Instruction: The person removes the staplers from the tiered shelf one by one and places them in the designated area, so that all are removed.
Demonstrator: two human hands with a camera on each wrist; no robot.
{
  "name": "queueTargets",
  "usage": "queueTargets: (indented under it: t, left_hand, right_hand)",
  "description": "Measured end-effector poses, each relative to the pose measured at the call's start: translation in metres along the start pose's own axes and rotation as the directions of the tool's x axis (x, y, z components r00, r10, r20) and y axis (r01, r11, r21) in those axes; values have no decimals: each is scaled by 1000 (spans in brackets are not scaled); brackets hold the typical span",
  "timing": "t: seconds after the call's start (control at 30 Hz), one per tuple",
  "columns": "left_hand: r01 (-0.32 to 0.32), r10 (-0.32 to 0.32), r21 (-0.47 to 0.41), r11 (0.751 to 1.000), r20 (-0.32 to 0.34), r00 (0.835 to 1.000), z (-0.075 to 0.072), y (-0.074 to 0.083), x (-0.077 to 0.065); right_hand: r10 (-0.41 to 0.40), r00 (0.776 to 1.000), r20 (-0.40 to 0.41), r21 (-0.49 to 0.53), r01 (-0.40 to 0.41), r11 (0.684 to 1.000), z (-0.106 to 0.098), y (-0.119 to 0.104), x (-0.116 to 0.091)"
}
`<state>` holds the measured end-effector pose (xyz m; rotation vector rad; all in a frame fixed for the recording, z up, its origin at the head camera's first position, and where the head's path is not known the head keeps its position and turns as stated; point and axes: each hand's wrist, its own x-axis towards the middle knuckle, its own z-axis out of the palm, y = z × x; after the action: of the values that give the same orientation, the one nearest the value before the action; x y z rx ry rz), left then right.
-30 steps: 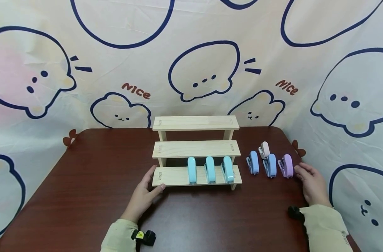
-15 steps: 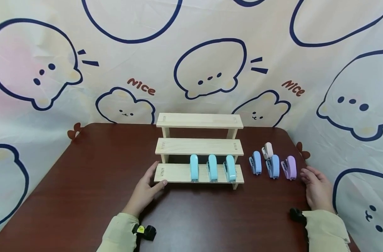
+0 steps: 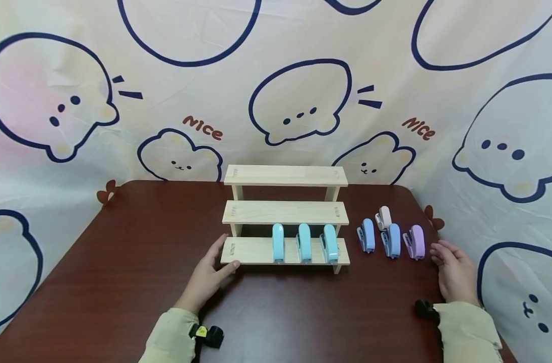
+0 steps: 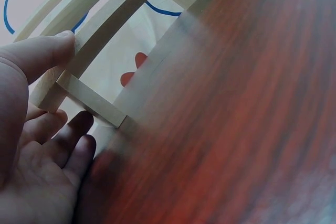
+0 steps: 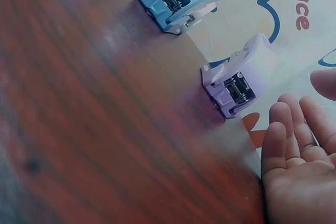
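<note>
A three-tier wooden display rack stands on the table. My left hand grips the left end of its lowest shelf, thumb on the front edge and fingers around the side, as the left wrist view also shows. Three light-blue staplers stand in a row on that shelf, towards its right. My right hand rests at the table's right side with fingers loosely bent and nothing in them. Just left of its fingertips stands a purple stapler, seen also in the right wrist view.
Two blue staplers and a white stapler stand between the rack and the purple one. Behind the dark brown table hangs a cartoon-print cloth, which also covers the sides.
The right hand has drawn slightly to the right, away from the purple stapler. The left hand keeps its hold on the rack, and the head view has shifted a little.
</note>
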<state>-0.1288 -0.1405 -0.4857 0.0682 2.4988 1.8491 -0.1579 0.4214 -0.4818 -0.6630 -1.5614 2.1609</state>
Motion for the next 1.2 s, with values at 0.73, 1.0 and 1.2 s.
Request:
queueTargets:
  t: [0.73,1.0,1.2]
  left_hand:
    - [-14,14,-3,1000,4,1000,3,0,3]
    - [-12,12,36,999,8,1000,-1,-2,4]
    - [-19,18,50,999,11,1000,-2,-4,6]
  right_hand:
    - [-156,987,34,124,151,981,24,-32,-22]
    - [-218,938,269,-138,261,955,70,-56,-56]
    - [-273,888,371,-133,342,930,98,-66,-72]
